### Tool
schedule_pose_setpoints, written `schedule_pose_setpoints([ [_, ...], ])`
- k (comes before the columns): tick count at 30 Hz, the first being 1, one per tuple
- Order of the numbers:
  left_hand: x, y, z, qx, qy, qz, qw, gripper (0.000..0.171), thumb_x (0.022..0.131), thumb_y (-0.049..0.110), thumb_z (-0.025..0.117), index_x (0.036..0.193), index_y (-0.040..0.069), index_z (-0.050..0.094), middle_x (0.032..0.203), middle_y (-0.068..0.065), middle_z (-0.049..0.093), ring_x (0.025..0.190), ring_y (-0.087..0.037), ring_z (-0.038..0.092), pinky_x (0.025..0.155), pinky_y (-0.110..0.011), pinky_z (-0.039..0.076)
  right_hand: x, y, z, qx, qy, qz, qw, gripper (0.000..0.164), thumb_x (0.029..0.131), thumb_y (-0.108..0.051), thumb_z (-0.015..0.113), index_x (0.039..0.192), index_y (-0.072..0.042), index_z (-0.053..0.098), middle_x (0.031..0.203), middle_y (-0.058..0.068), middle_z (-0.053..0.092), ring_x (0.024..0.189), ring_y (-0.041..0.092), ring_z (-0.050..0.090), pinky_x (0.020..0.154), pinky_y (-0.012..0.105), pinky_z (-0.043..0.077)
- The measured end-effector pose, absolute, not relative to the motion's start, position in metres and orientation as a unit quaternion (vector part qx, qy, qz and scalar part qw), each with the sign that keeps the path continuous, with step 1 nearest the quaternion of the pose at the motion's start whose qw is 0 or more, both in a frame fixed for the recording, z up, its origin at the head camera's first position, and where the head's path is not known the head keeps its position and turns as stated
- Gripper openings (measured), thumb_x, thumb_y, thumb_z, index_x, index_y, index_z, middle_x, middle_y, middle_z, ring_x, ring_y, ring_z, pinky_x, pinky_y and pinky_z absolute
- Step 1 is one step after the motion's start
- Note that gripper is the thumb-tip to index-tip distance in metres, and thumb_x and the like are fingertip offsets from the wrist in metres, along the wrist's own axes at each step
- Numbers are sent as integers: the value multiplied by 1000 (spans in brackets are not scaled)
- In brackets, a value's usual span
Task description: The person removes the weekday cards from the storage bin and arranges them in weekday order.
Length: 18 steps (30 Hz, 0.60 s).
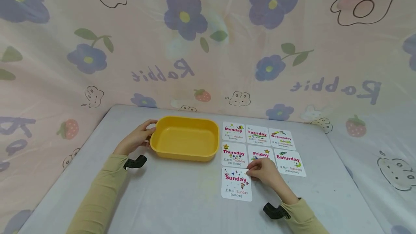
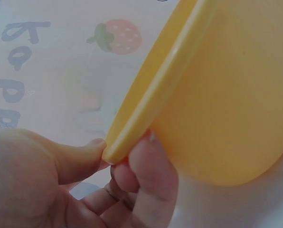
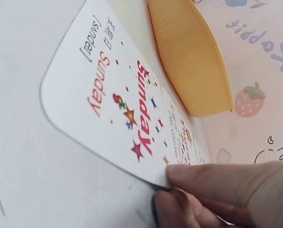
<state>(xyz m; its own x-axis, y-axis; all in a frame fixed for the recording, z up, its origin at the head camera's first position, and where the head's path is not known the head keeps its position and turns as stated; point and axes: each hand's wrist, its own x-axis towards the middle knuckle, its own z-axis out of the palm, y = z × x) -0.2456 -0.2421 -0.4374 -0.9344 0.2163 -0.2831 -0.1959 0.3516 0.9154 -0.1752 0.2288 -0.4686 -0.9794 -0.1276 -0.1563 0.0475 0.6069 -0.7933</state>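
Note:
At the left end of a yellow plastic tray [image 1: 185, 139], my left hand [image 1: 138, 138] pinches the rim between thumb and fingers, as the left wrist view shows up close. My right hand [image 1: 267, 173] pinches the upper right corner of a white card [image 1: 236, 186] printed "Sunday", its thumb on the printed face. That card lies flat or nearly so, just below the "Thursday" card [image 1: 234, 154]. Behind the right fingers, the "Friday" card [image 1: 259, 151] is partly covered. The "Saturday" card [image 1: 290, 162] lies to the right of that hand.
Along the back of the card group lie "Monday" [image 1: 234, 132], "Tuesday" [image 1: 257, 134] and "Wednesday" [image 1: 281, 139] cards. All rest on a white-covered table [image 1: 169, 198]. A curtain [image 1: 224, 71] with flowers and rabbits hangs behind the table's far edge.

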Motion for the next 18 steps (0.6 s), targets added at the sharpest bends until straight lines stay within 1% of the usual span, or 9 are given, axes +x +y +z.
schedule_pose_setpoints([
  [5,-244,-243,-437,8,803,569,180,48,106,24,36,149,12,22,91,-19,55,64,-22,52,59,-34,51,-176,228,-471,-23,898,-430,91,12,74,2,77,78,-2,67,65,3,61,57,15,58,53,26,52],
  [7,-244,-244,-439,8,804,568,179,47,105,25,37,149,13,23,90,-17,56,65,-21,53,60,-34,51,-175,227,-471,-26,902,-423,84,13,73,3,77,78,-2,66,65,2,60,57,15,57,52,25,50],
  [10,-244,-244,-439,12,803,568,178,46,105,25,38,148,13,25,94,-17,57,68,-21,54,61,-34,52,-174,228,-470,-35,906,-415,75,13,73,3,78,77,-2,66,65,2,59,56,14,55,51,24,49],
  [13,-244,-245,-438,24,806,563,180,47,105,24,39,148,10,26,97,-19,57,71,-21,56,63,-35,53,-173,233,-468,-43,901,-425,80,9,78,-1,75,81,-1,67,67,4,61,57,16,57,52,25,49],
  [15,-243,-245,-436,29,810,557,183,47,105,25,39,148,10,26,98,-20,58,72,-22,57,64,-37,53,-174,239,-464,-42,894,-438,81,8,83,-5,73,85,0,68,70,5,63,60,17,59,54,27,51],
  [18,-244,-246,-432,36,818,543,185,48,105,26,38,147,7,27,100,-20,58,76,-23,59,67,-38,54,-179,254,-454,-50,887,-454,72,17,90,-11,66,95,5,67,79,11,66,67,22,63,59,30,54],
])
